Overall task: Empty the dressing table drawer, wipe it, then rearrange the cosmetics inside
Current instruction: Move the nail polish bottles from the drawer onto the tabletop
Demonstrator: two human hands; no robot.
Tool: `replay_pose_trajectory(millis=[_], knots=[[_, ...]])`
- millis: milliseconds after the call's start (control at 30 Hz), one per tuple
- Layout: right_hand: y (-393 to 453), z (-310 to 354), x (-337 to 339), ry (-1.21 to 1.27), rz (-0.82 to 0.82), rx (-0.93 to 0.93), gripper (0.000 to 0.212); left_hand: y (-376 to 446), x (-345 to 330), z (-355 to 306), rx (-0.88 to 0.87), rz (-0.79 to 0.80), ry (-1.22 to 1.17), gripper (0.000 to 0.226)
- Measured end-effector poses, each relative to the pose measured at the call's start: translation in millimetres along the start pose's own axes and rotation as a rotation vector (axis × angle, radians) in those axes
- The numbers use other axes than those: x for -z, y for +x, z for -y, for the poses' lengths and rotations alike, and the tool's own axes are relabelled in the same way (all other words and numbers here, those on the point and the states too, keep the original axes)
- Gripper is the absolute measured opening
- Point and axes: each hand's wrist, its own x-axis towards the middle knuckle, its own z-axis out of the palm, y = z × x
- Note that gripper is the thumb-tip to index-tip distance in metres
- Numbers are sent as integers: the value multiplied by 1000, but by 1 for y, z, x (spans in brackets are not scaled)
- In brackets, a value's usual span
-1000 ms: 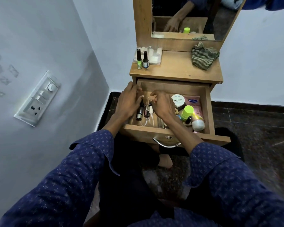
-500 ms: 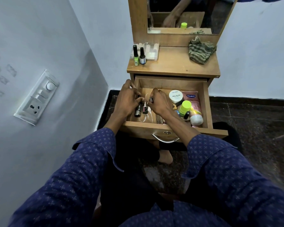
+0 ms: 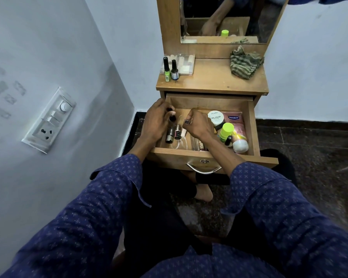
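Left hand [image 3: 156,122]: inside the drawer's left end, fingers curled round small dark-capped bottles [image 3: 172,130]; caps show at the fingertips, bodies hang below the palm, exact count unclear.
Right hand [image 3: 199,126]: mid-drawer, fingers curled, pinching one small dark item [image 3: 186,122] at the fingertips; kind too small to tell.
Drawer [image 3: 251,127]: pulled out under the bench top, metal handle [image 3: 204,169] at the front.
Drawer, right part: round white jar [image 3: 215,117] marked nail polish, pink tube [image 3: 235,122] beside it, green-capped bottle [image 3: 226,132] in front, white-capped tube [image 3: 240,145] near the front wall, small black-capped bottle [image 3: 227,140] between the last two.
Drawer, under the hands: clear plastic pieces [image 3: 181,142] on the floor of the drawer, partly hidden.
Bench [image 3: 209,81]: green polish bottle [image 3: 166,70] and dark polish bottle [image 3: 174,71] upright, just beside each other at the left; clear box [image 3: 186,64] behind them; striped cloth [image 3: 244,64] crumpled at the right rear.
Mirror [image 3: 219,19]: above the bench, reflecting an arm and the green cap.
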Motion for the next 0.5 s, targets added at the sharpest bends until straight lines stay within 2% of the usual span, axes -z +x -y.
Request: replay_pose_trajectory(millis=[233, 400, 500], knots=[[-2, 4, 4, 119, -58, 32, 32, 3, 5, 4, 38, -63, -76, 16], [1, 10, 9, 515, -56, 61, 19, 9, 11, 0, 53, -127, -101, 16], [5, 15, 17, 629, -45, 38, 23, 16, 17, -4, -5, -153, -101, 20]])
